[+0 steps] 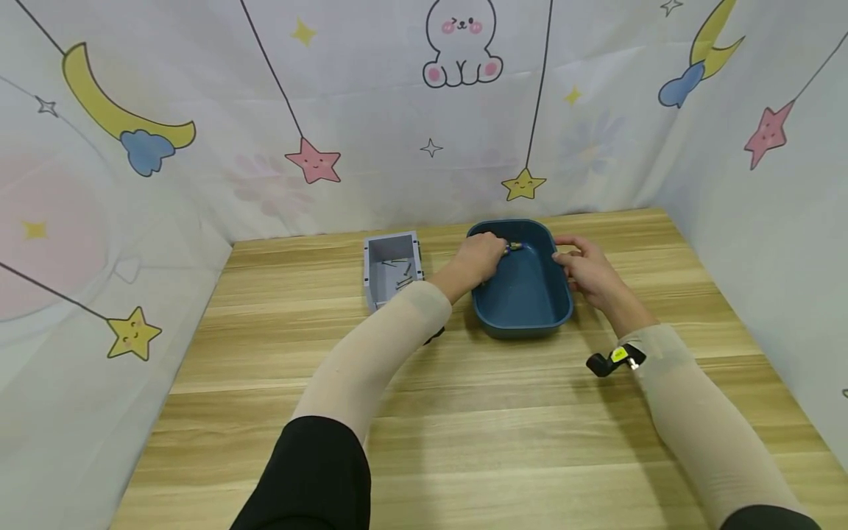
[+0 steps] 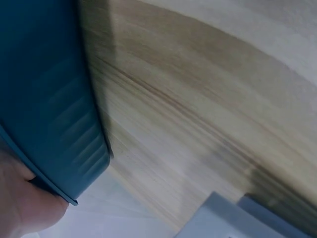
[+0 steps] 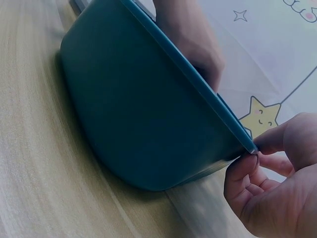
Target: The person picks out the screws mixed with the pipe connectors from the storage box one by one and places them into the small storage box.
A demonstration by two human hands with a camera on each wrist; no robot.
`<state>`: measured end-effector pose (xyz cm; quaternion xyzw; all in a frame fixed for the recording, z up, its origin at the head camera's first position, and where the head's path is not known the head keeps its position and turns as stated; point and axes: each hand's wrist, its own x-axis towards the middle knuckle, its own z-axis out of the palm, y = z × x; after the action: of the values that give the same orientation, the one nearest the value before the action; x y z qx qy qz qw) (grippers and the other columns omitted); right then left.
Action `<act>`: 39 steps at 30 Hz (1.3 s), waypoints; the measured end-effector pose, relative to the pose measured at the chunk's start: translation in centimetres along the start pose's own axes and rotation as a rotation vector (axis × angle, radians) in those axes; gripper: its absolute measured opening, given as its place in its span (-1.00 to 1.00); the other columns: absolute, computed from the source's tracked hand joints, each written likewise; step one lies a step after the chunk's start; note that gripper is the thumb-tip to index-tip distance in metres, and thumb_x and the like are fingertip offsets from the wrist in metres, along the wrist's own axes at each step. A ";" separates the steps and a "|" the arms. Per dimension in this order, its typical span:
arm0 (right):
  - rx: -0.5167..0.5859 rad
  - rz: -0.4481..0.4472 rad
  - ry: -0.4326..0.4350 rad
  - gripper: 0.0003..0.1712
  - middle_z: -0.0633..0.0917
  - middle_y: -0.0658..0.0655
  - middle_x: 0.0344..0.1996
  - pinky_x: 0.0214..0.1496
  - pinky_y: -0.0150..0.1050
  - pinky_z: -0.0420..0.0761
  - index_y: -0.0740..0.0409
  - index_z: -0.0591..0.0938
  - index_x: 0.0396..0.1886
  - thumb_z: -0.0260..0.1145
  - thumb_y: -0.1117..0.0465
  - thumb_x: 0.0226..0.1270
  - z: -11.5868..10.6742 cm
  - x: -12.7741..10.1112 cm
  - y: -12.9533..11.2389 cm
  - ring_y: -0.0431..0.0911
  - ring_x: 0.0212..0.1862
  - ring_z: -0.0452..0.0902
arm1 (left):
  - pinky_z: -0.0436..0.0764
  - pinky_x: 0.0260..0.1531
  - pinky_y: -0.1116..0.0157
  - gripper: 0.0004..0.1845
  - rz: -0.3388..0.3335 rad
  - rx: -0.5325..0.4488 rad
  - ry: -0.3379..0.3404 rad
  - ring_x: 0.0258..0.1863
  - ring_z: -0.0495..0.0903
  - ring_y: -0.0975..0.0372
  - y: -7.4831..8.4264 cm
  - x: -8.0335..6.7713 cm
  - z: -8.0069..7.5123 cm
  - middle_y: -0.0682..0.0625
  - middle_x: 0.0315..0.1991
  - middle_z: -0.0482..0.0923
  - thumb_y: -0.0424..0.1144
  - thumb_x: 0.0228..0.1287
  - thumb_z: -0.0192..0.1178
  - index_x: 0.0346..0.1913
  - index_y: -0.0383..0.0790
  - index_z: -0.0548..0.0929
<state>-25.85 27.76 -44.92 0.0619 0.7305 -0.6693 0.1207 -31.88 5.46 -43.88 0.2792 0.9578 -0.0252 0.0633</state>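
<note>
A dark blue tub (image 1: pixel 530 309) stands on the wooden table (image 1: pixel 464 412); the wrist views show its outer wall (image 2: pixel 44 99) (image 3: pixel 138 114). My left hand (image 1: pixel 478 258) reaches over the tub's left rim, and its curled fingers pinch a small yellowish part (image 1: pixel 514 247) near the far inner wall. The right wrist view shows that left hand (image 3: pixel 193 39) bent down behind the rim, fingertips hidden. My right hand (image 1: pixel 584 266) pinches the tub's right rim between thumb and fingers (image 3: pixel 242 168).
A grey open box (image 1: pixel 391 276) with several screws inside stands just left of the tub; its corner (image 2: pixel 233 218) shows in the left wrist view. Printed cloth walls (image 1: pixel 424 110) close off the table at the back and both sides.
</note>
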 end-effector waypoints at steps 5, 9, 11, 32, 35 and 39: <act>-0.011 -0.010 -0.004 -0.41 0.49 -0.04 -0.37 -0.55 -0.38 0.50 0.15 0.31 0.59 0.17 0.26 0.67 0.2 -0.2 -0.3 -0.28 -0.46 0.40 | 0.72 -0.18 0.29 -0.76 0.005 -0.018 0.018 -0.05 0.72 0.20 -0.2 -0.1 0.0 0.00 0.05 0.74 -0.26 0.60 0.22 0.20 -0.08 0.69; -0.019 -0.012 -0.002 -0.41 0.49 -0.04 -0.37 -0.55 -0.38 0.48 0.15 0.31 0.59 0.17 0.25 0.67 0.2 -0.1 -0.3 -0.27 -0.46 0.39 | 0.71 -0.23 0.30 -0.78 0.004 -0.026 0.013 -0.12 0.71 0.22 -0.3 -0.1 0.0 0.01 0.00 0.75 -0.25 0.59 0.22 0.17 -0.07 0.70; -0.022 -0.011 -0.001 -0.41 0.49 -0.04 -0.38 -0.55 -0.37 0.45 0.14 0.31 0.59 0.17 0.25 0.67 0.2 0.0 -0.2 -0.27 -0.46 0.38 | 0.70 -0.27 0.30 -0.82 0.002 -0.028 0.004 -0.16 0.71 0.22 -0.3 -0.1 0.0 0.01 -0.04 0.76 -0.25 0.59 0.22 0.12 -0.07 0.73; -0.031 0.006 -0.015 -0.40 0.48 -0.02 -0.32 -0.51 -0.34 0.47 0.14 0.28 0.62 0.13 0.24 0.69 0.4 0.1 -0.2 -0.25 -0.45 0.38 | 0.59 -0.17 0.26 -0.85 0.135 -0.222 0.089 -0.20 0.57 0.23 -1.7 -0.6 0.0 0.04 -0.08 0.65 -0.26 0.58 0.14 0.02 -0.10 0.70; -0.029 0.012 -0.016 -0.40 0.47 0.00 -0.32 -0.51 -0.33 0.45 0.16 0.27 0.62 0.11 0.25 0.70 0.5 -0.1 -0.4 -0.24 -0.45 0.37 | 0.60 -0.10 0.29 -0.79 0.173 -0.249 0.086 -0.16 0.58 0.26 -1.8 -0.5 -0.1 0.05 -0.02 0.66 -0.24 0.59 0.15 0.11 -0.13 0.72; -0.028 0.016 -0.014 -0.40 0.46 0.02 -0.33 -0.52 -0.32 0.43 0.19 0.27 0.62 0.10 0.27 0.70 0.6 -0.7 -1.0 -0.23 -0.46 0.36 | 0.59 -0.09 0.32 -0.77 0.221 -0.294 0.084 -0.17 0.58 0.26 -1.8 -0.6 -0.5 0.04 -0.05 0.66 -0.24 0.60 0.17 0.14 -0.18 0.72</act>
<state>-25.34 27.14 -43.85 0.0612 0.7384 -0.6585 0.1320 -32.43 3.69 -43.33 0.3711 0.9166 0.1337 0.0657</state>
